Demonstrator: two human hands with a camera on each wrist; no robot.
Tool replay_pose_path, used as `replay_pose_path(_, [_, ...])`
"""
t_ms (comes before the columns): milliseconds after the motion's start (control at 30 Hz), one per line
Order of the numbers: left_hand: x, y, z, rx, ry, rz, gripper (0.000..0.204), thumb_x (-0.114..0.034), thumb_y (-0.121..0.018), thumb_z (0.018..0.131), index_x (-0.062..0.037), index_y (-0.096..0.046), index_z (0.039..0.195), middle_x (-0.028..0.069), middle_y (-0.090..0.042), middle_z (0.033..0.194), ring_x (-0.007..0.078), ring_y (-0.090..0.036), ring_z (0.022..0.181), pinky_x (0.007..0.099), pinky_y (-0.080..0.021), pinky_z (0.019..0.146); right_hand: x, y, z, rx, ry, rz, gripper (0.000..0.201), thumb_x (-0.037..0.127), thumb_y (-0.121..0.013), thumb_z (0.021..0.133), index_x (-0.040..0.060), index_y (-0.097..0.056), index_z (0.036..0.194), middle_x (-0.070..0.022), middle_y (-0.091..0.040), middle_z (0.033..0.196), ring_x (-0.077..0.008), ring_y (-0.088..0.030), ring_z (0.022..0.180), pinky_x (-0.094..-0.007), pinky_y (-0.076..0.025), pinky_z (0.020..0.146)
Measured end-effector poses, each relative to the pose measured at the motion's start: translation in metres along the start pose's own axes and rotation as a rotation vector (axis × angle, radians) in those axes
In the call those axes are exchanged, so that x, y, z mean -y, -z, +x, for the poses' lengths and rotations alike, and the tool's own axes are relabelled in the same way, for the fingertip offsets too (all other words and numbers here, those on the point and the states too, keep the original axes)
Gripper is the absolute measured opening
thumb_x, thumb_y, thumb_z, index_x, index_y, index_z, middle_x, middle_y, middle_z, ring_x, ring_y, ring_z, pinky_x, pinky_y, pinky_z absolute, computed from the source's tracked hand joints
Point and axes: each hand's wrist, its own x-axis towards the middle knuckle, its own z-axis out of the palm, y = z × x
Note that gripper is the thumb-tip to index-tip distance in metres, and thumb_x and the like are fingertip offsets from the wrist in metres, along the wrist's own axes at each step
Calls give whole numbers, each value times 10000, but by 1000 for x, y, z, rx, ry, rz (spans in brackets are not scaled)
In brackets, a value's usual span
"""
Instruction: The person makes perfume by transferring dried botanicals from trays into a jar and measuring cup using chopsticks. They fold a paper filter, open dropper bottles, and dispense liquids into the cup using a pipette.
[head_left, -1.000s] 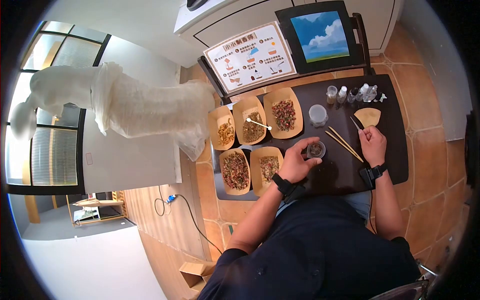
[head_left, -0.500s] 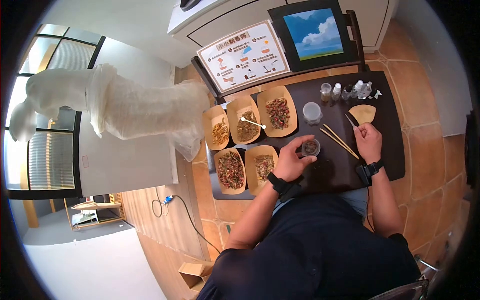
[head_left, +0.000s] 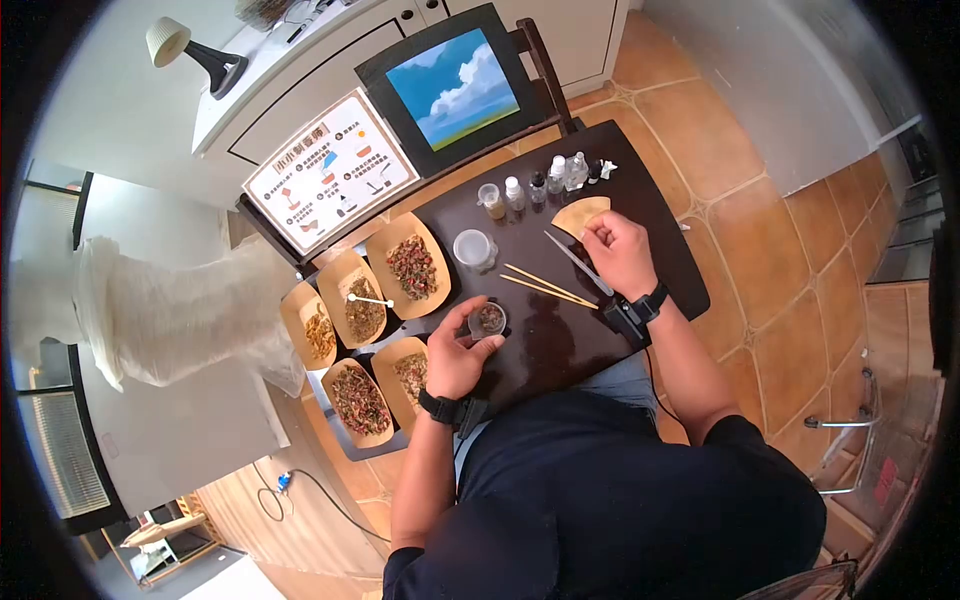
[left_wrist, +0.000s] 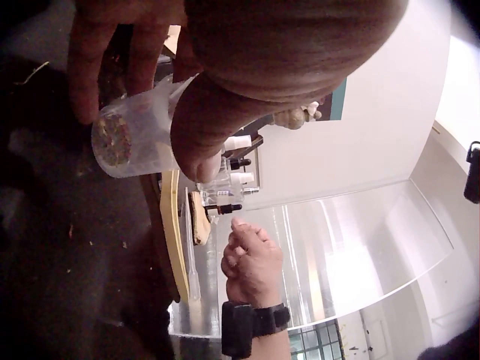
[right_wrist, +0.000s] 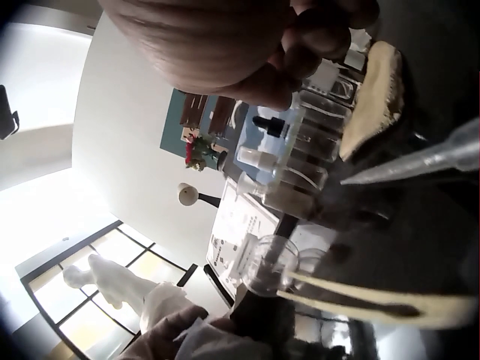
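Note:
In the head view, my left hand [head_left: 456,360] grips a small clear cup [head_left: 489,319] with dark dried bits inside. Thumb and fingers curve round the same cup [left_wrist: 133,135] in the left wrist view. My right hand [head_left: 618,256] is at the near edge of a tan fan-shaped paper [head_left: 580,214]; its fingers [left_wrist: 247,244] are curled with nothing visible in them. Beside and below that hand lies a translucent pipette [head_left: 577,262], also seen as a pointed tip [right_wrist: 409,163] in the right wrist view. Two wooden sticks [head_left: 548,288] lie between the hands.
Several paper trays [head_left: 435,290] of dried plants stand at the left, a white stick [head_left: 370,299] across one. A lidded clear container [head_left: 473,249] and a row of small bottles [head_left: 538,188] are farther back. An instruction sheet [head_left: 330,172] leans behind the table.
The head view has turned, shifting the table leftward in the picture. My right hand has moved off the pipette toward the paper. My left hand still grips the cup.

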Motion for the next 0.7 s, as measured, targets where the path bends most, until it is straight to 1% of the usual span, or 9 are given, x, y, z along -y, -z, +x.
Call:
replay_pose_path(67, [0, 1, -1, -1, 11, 3, 635, 66, -860, 874, -64, -666, 1465, 68, -718, 1403, 175, -715, 1223, 349, -627, 978, 4, 4, 9, -51, 70, 6, 135, 93, -787, 948, -15, -710, 928, -133, -715, 767, -207, -688, 640, -349, -529, 604])
replay_pose_path(167, [2, 2, 0, -2, 6, -8, 637, 59, -863, 873, -70, -669, 1465, 66, -719, 1405, 174, -716, 1223, 352, -627, 980, 14, 9, 22, -46, 52, 34, 123, 83, -782, 950, -15, -709, 932, -121, -703, 755, -186, -669, 635, -339, -525, 605])
replay_pose_path(333, [4, 1, 0, -6, 6, -13, 635, 53, -859, 877, -73, -668, 1469, 67, -716, 1412, 176, -715, 1232, 355, -625, 988, 23, 5, 33, -18, 97, 35, 104, 82, -778, 958, -5, -724, 973, -106, -685, 742, -184, -654, 628, -337, -520, 612])
replay_pose_path(400, [4, 1, 0, -7, 2, -19, 637, 54, -858, 877, -74, -667, 1471, 67, -718, 1410, 175, -716, 1232, 354, -625, 988, 29, -2, 38, 17, 129, 8, 170, 92, -774, 966, 21, -745, 1118, -115, -678, 742, -234, -669, 639, -364, -532, 632])
replay_pose_path(433, [3, 1, 0, -5, -5, -26, 640, 56, -857, 877, -75, -666, 1473, 67, -719, 1409, 175, -716, 1232, 353, -624, 988, 33, -4, 40, 19, 128, 15, 170, 92, -774, 966, 21, -745, 1118, -115, -678, 742, -234, -669, 639, -364, -532, 632])
replay_pose_path(467, [2, 1, -1, -7, -4, -22, 640, 56, -857, 877, -75, -666, 1473, 67, -719, 1409, 175, -716, 1232, 353, -624, 988, 40, -6, 45, 50, 149, -26, 248, 98, -774, 966, 40, -736, 1204, -123, -680, 750, -272, -676, 655, -386, -539, 643])
replay_pose_path(500, [1, 1, -1, 10, 23, -29, 658, 70, -851, 879, -76, -649, 1487, 59, -699, 1432, 185, -691, 1274, 354, -609, 1013, 44, -9, 49, 81, 171, -66, 330, 104, -774, 966, 58, -727, 1290, -131, -683, 757, -309, -683, 671, -407, -545, 655])
replay_pose_path(533, [-1, 2, -1, 27, 49, -37, 676, 83, -846, 881, -76, -631, 1501, 50, -679, 1455, 194, -666, 1317, 356, -594, 1037, 42, -15, 54, 82, 202, -109, 417, 124, -761, 973, 86, -700, 1384, -149, -701, 792, -366, -697, 722, -459, -552, 678])
replay_pose_path(700, [0, 2, -1, 21, 31, 12, 672, 67, -853, 883, -75, -633, 1502, 51, -681, 1450, 197, -668, 1318, 358, -591, 1042, 44, -34, 68, 75, 221, -206, 426, 148, -738, 990, 99, -686, 1410, -168, -740, 881, -403, -723, 824, -510, -567, 729])
